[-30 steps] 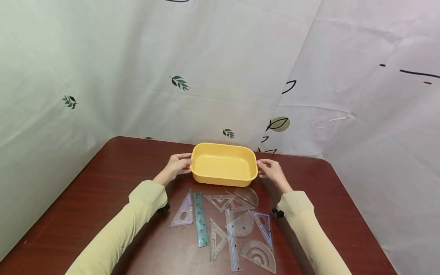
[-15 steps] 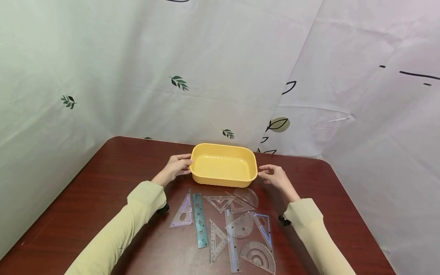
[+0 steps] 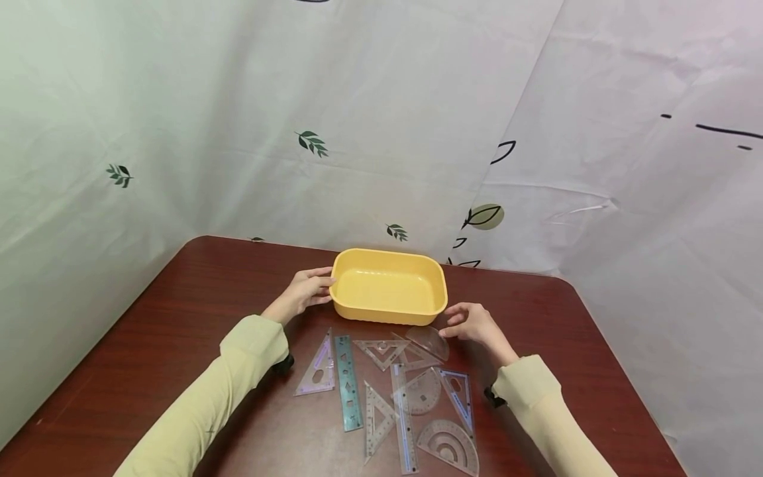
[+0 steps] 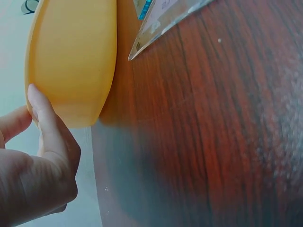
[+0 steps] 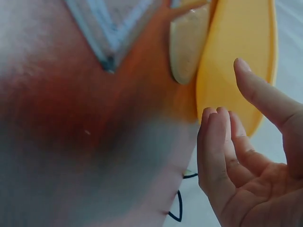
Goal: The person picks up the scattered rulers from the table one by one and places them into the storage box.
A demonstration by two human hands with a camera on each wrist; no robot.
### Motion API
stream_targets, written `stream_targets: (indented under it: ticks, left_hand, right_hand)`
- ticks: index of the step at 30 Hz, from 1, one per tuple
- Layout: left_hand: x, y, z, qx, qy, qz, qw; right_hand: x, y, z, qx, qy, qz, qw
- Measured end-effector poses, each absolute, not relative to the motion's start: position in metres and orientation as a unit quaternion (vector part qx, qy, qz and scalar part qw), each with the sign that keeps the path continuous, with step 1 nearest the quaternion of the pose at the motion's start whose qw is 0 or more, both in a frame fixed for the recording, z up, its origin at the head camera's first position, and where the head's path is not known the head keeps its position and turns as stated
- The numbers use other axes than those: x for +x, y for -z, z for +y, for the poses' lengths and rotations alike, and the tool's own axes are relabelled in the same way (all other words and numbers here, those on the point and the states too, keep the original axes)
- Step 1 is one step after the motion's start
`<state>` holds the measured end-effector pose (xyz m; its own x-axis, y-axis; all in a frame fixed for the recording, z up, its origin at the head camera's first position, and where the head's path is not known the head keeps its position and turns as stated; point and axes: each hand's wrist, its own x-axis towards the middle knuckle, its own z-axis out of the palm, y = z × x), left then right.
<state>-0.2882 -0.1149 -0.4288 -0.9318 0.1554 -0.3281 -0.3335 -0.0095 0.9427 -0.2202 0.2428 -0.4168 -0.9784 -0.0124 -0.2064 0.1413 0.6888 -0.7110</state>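
Note:
A yellow plastic basin [image 3: 387, 289] stands near the table's back edge with nothing inside. My left hand [image 3: 301, 292] pinches its left rim between thumb and fingers, as the left wrist view shows on the basin [image 4: 75, 56]. My right hand [image 3: 473, 323] is off the basin's right front corner, thumb and fingers apart, holding nothing. Close to its thumb lies a clear protractor [image 3: 430, 340]; touching cannot be told. In front lie a purple-marked set square [image 3: 318, 368], a teal ruler [image 3: 348, 384], a clear ruler [image 3: 403, 417] and a large protractor [image 3: 448, 445].
More clear set squares [image 3: 378, 421] and another protractor [image 3: 422, 391] overlap on the dark red wooden table [image 3: 149, 344]. A blue-marked set square [image 3: 459, 395] lies at the right of the group. A pale patterned cloth [image 3: 381, 132] hangs behind the table.
My right hand has let go of the basin's right rim and moved down toward the near protractor. The left hand and basin stay nearly in place.

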Motion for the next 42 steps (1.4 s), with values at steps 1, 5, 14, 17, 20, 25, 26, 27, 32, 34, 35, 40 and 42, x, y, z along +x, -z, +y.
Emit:
stream_targets:
  ticks: [1, 5, 14, 17, 20, 25, 26, 27, 32, 34, 35, 40, 42]
  left_hand:
    - [-0.289, 0.429, -0.115, -0.068, -0.709, 0.68, 0.174]
    - [-0.289, 0.43, -0.116, -0.074, -0.71, 0.678, 0.176]
    - [-0.288, 0.43, -0.115, -0.077, -0.707, 0.681, 0.177]
    - [-0.287, 0.43, -0.115, -0.075, -0.705, 0.682, 0.176]
    - [-0.287, 0.43, -0.116, -0.069, -0.705, 0.684, 0.176]
    - [-0.287, 0.429, -0.117, -0.062, -0.702, 0.688, 0.176]
    - [-0.287, 0.429, -0.117, -0.062, -0.702, 0.687, 0.176]
    - [-0.287, 0.429, -0.117, -0.063, -0.702, 0.687, 0.176]
    - [-0.287, 0.429, -0.116, -0.071, -0.705, 0.683, 0.176]
    - [-0.287, 0.429, -0.116, -0.074, -0.707, 0.681, 0.175]
    - [-0.287, 0.429, -0.116, -0.072, -0.708, 0.68, 0.176]
    - [-0.287, 0.429, -0.115, -0.069, -0.713, 0.675, 0.178]
    - [-0.288, 0.43, -0.115, -0.07, -0.714, 0.673, 0.179]
  right_hand:
    - [-0.219, 0.418, 0.242, 0.036, 0.391, 0.914, 0.098]
    - [-0.217, 0.425, 0.236, 0.04, 0.369, 0.923, 0.101]
    - [-0.217, 0.431, 0.223, 0.027, 0.306, 0.948, 0.081]
    - [-0.217, 0.431, 0.221, 0.019, 0.285, 0.955, 0.075]
    - [-0.217, 0.431, 0.219, 0.016, 0.274, 0.959, 0.076]
    - [-0.218, 0.43, 0.218, 0.016, 0.264, 0.961, 0.083]
    - [-0.218, 0.43, 0.218, 0.017, 0.263, 0.961, 0.084]
    - [-0.218, 0.43, 0.218, 0.017, 0.262, 0.961, 0.085]
    - [-0.219, 0.431, 0.219, 0.017, 0.268, 0.959, 0.092]
    - [-0.219, 0.431, 0.22, 0.015, 0.272, 0.958, 0.093]
    - [-0.219, 0.431, 0.22, 0.016, 0.275, 0.957, 0.094]
    - [-0.219, 0.433, 0.226, 0.013, 0.295, 0.951, 0.094]
    - [-0.218, 0.433, 0.228, 0.009, 0.313, 0.944, 0.098]
